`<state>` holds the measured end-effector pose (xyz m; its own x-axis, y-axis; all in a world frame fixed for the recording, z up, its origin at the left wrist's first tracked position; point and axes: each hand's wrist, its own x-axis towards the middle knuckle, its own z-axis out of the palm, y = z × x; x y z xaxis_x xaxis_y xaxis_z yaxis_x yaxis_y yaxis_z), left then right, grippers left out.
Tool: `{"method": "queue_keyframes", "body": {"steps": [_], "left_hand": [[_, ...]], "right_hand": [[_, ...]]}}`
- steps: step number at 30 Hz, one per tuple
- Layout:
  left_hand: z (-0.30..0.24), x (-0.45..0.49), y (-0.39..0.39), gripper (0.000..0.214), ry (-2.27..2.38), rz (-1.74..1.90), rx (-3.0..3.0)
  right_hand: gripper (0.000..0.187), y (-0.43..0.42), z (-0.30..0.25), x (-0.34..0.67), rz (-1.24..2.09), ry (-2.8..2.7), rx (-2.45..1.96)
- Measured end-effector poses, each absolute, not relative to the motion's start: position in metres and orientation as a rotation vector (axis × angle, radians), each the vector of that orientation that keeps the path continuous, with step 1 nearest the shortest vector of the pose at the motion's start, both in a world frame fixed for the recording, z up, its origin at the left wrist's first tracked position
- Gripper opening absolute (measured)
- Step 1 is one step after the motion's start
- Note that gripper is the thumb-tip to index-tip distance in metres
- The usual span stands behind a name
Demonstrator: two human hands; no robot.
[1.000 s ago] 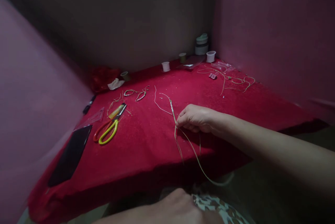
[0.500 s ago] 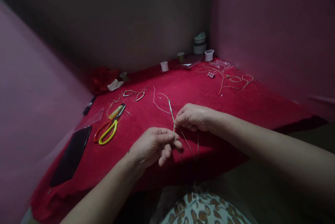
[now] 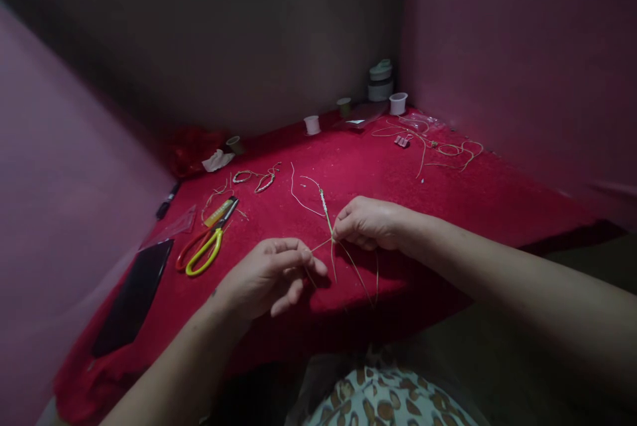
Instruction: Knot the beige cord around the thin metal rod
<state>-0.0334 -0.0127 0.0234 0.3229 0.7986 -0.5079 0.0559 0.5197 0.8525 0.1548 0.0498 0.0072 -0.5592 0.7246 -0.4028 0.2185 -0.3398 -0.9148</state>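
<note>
A beaded cord bracelet (image 3: 323, 202) with whitish beads lies on the red cloth, its thin cords running toward me. At the point where these cords meet, my right hand (image 3: 361, 223) pinches them between thumb and forefinger. My left hand (image 3: 281, 270), lower and to the left, grips one cord strand (image 3: 320, 246) between thumb and forefinger and holds it taut sideways; its other fingers are loosely curled. Several loose cord ends (image 3: 355, 270) hang down below my right hand toward the table's front edge.
Scissors (image 3: 204, 247) with red and yellow handles lie left, beside a dark flat object (image 3: 134, 296). Two finished-looking bracelets (image 3: 265, 182) rest behind. Small cups (image 3: 312, 125) and a lidded container (image 3: 381, 84) stand at the back. A binder clip (image 3: 402, 141) and tangled cord (image 3: 450, 150) are at right.
My left hand has moved left, away from my right hand, drawing one strand out sideways from the others. My right hand keeps its pinch in nearly the same place.
</note>
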Motion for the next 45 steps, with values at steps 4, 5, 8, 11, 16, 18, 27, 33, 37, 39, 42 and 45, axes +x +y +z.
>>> {"method": "queue_keyframes", "body": {"steps": [4,5,8,11,16,18,27,33,37,39,42,45], "left_hand": [[0.048,-0.063,-0.005,0.012,1.280,0.649,0.960],[0.054,-0.071,-0.002,0.014,1.354,0.651,1.032],[0.066,-0.085,0.003,0.014,1.733,0.597,1.415],[0.066,-0.074,0.004,0.014,1.964,0.701,1.638],[0.041,-0.020,0.006,0.024,1.430,0.738,1.220],[0.028,-0.004,0.011,0.014,1.287,0.697,1.082],[0.010,0.000,0.019,0.017,1.191,0.633,0.793],[0.004,-0.007,0.019,0.014,1.169,0.642,0.816],[0.000,-0.010,0.019,0.013,1.168,0.665,0.865],[0.000,-0.009,0.019,0.012,1.185,0.665,0.866],[0.003,-0.008,0.018,0.011,1.202,0.660,0.857],[0.004,-0.007,0.018,0.013,1.196,0.625,0.883]], "right_hand": [[0.025,0.049,0.010,0.154,1.958,-1.525,-1.250],[0.025,0.048,0.010,0.154,1.957,-1.522,-1.252],[0.025,0.048,0.010,0.154,1.955,-1.512,-1.256],[0.025,0.049,0.009,0.154,1.947,-1.510,-1.255],[0.023,0.049,0.007,0.155,1.940,-1.519,-1.231],[0.023,0.049,0.006,0.155,1.939,-1.520,-1.223],[0.023,0.048,0.005,0.156,1.935,-1.528,-1.203],[0.021,0.049,0.002,0.156,1.930,-1.570,-1.204],[0.019,0.050,0.001,0.156,1.912,-1.605,-1.195],[0.019,0.049,0.001,0.156,1.905,-1.614,-1.196],[0.016,0.047,0.002,0.155,1.835,-1.668,-1.248],[0.013,0.044,0.005,0.153,1.657,-1.799,-1.393]]}}
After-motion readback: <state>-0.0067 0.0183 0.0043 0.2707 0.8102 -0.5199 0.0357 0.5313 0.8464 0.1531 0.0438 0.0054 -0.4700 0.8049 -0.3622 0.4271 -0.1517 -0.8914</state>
